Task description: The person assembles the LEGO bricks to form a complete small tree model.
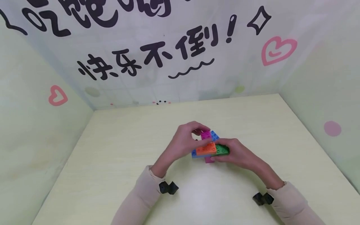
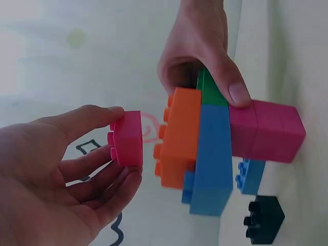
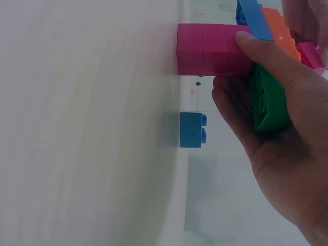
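Observation:
My left hand (image 1: 180, 142) pinches a small pink brick (image 2: 128, 138) between thumb and fingers. In the left wrist view a gap separates this brick from the studs of an orange brick (image 2: 182, 138). The orange brick is the top of a joined build, set over a blue brick (image 2: 212, 159) and beside a green brick (image 3: 270, 102). Under these runs a column of several pink bricks (image 3: 204, 49). My right hand (image 1: 237, 153) grips the build at its green end, with the thumb on the uppermost brick of the pink column.
A loose blue brick (image 1: 214, 135) stands on the pale table (image 1: 126, 134) behind the build. Near it is a dark brick (image 2: 266, 220), mostly hidden in the head view. Printed walls (image 1: 317, 87) bound the table at the back and sides.

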A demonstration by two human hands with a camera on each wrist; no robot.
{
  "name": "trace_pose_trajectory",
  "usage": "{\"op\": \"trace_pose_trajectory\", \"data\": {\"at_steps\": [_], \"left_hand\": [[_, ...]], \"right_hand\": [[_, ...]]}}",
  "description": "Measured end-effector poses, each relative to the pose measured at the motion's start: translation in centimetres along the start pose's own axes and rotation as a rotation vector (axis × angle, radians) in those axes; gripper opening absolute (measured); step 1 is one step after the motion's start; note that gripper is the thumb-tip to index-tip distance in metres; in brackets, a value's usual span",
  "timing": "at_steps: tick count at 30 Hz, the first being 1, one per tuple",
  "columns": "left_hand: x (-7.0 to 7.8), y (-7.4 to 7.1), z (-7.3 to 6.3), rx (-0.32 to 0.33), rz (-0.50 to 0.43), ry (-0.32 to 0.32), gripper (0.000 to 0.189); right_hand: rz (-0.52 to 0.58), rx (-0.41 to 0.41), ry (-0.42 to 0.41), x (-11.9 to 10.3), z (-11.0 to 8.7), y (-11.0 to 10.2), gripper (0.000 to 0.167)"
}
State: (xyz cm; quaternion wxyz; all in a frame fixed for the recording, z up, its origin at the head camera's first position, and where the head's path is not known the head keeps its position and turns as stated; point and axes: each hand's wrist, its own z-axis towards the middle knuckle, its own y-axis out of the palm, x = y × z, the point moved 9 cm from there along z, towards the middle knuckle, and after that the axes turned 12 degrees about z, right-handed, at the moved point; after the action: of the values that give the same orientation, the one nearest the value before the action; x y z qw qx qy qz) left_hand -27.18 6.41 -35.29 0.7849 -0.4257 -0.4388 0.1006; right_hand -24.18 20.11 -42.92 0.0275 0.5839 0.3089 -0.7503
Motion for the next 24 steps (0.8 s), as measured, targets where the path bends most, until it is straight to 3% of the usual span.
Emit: {"op": "trace_pose_trajectory", "data": {"at_steps": [4, 9, 13, 19, 24], "left_hand": [[2.9, 1.3, 0.7, -0.038, -0.003, 0.134, 0.032], [4.0, 3.1, 1.1, -0.076, 0.036, 0.208, 0.027], [3.8, 3.8, 1.1, -0.084, 0.087, 0.210, 0.027], [3.4, 4.6, 1.2, -0.120, 0.174, 0.175, 0.028], [3.2, 5.1, 1.2, -0.135, 0.229, 0.176, 0.025]], "right_hand": [[0.049, 0.014, -0.024, 0.2, -0.2, -0.1, 0.036], [0.084, 0.023, -0.010, 0.5, -0.2, -0.4, 0.021], [0.092, 0.026, 0.003, 0.7, 0.1, -0.4, 0.021], [0.114, 0.054, 0.007, 1.0, 0.0, -0.7, 0.042], [0.117, 0.061, 0.004, 1.2, -0.1, -0.8, 0.049]]}}
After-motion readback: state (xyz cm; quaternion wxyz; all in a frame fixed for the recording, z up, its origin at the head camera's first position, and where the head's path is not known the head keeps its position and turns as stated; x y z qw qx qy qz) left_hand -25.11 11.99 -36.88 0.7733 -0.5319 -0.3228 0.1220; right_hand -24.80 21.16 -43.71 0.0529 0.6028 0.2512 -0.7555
